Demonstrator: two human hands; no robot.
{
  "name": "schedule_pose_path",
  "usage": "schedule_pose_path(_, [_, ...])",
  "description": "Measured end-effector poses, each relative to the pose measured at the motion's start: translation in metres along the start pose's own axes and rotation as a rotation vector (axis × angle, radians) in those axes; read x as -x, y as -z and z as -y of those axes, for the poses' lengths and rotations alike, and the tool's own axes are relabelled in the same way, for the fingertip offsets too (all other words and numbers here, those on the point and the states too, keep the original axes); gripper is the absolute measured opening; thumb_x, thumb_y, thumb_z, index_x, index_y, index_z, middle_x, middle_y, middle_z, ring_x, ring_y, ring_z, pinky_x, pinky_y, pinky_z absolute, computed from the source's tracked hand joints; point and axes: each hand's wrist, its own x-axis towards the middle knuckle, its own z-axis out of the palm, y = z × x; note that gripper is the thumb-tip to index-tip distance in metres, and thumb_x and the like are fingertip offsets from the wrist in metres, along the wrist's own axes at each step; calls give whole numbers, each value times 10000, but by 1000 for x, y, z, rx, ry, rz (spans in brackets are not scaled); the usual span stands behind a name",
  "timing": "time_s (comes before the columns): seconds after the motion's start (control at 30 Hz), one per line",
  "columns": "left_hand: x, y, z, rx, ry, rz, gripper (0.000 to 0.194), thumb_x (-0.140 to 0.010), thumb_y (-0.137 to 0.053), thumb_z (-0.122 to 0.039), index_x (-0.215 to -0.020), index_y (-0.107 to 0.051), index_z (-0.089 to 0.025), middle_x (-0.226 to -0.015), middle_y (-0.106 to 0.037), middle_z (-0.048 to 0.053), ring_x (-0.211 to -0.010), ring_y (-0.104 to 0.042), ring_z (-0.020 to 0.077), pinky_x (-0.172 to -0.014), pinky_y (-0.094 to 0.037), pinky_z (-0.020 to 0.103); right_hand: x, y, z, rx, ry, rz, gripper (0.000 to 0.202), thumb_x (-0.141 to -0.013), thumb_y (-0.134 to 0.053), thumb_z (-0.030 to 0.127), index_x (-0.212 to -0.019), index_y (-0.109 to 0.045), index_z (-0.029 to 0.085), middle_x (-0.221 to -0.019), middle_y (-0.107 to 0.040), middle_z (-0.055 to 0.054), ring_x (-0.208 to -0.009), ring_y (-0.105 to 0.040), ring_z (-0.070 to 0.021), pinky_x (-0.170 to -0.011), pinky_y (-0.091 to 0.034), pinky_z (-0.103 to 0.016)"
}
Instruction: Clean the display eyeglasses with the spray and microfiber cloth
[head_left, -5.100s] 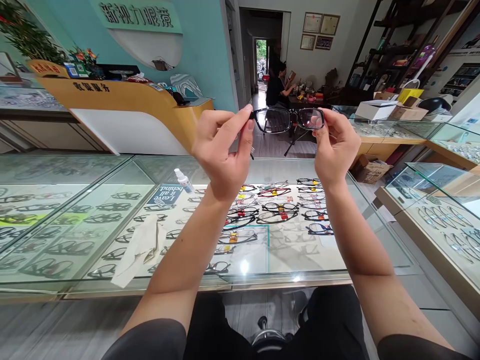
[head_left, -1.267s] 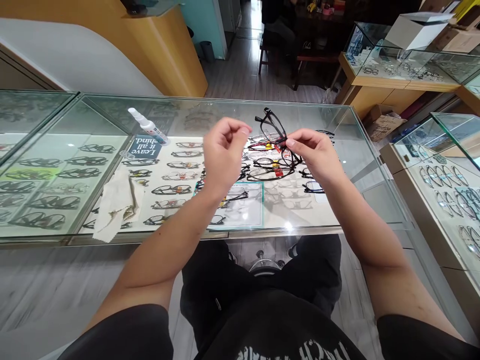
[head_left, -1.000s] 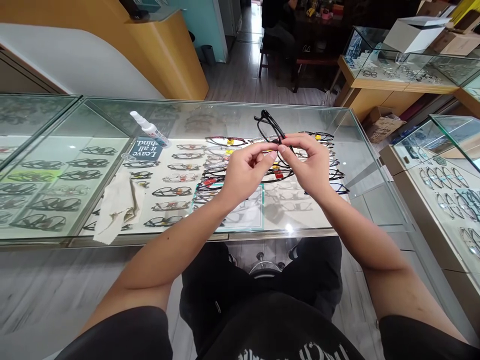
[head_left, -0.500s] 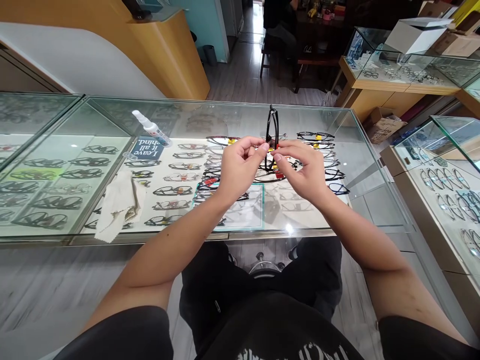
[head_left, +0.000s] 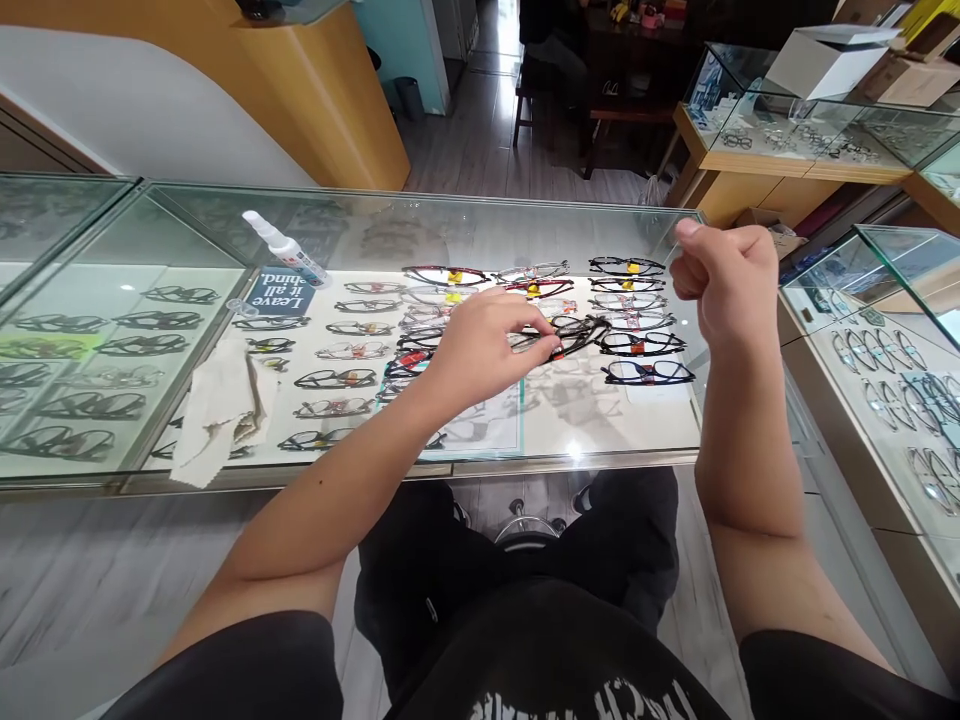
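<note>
Black-framed glasses (head_left: 574, 338) are pinched at one side between the thumb and fingers of my left hand (head_left: 487, 345), low over the glass counter. A small red spot shows by the thumb tip. My right hand (head_left: 727, 275) is raised off to the right, apart from the glasses, with its fingers curled in and the thumb on top. What is inside those fingers, if anything, is hidden. Just left of it, several dark glasses (head_left: 646, 373) with yellow or orange tags stand in a column.
The glass display counter (head_left: 390, 465) runs across in front of me, with rows of glasses. A white spray bottle (head_left: 289, 250) lies at the left by a blue sign (head_left: 279, 292). A beige cloth (head_left: 225, 410) hangs near the front edge. Another showcase (head_left: 892, 390) stands at the right.
The glasses were upright between both hands; now they are lowered and lie flatter in my left hand alone. My right hand has let go and moved up and right, its fingers curled.
</note>
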Motion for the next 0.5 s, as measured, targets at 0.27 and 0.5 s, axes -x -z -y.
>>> schedule_pose_path(0.27, [3, -14, -1, -202, 14, 387, 236, -978, -667, -360, -910, -859, -241, -890, -777, 53, -982, -682, 290, -846, -414, 422, 3, -17, -5, 61, -91, 73, 818, -944, -766, 674, -563, -166, 268, -583, -108, 76, -561, -86, -101, -534, -220, -341])
schedule_pose_path(0.5, [2, -18, 3, -277, 43, 477, 231, -971, -673, -354, -956, -881, -253, -927, -802, 59, -1043, -711, 321, -899, -446, 446, 8, -21, -7, 117, -69, 87, 751, -984, -749, 641, -567, -256, 256, -599, -126, 54, -548, -173, -107, -534, -240, -340])
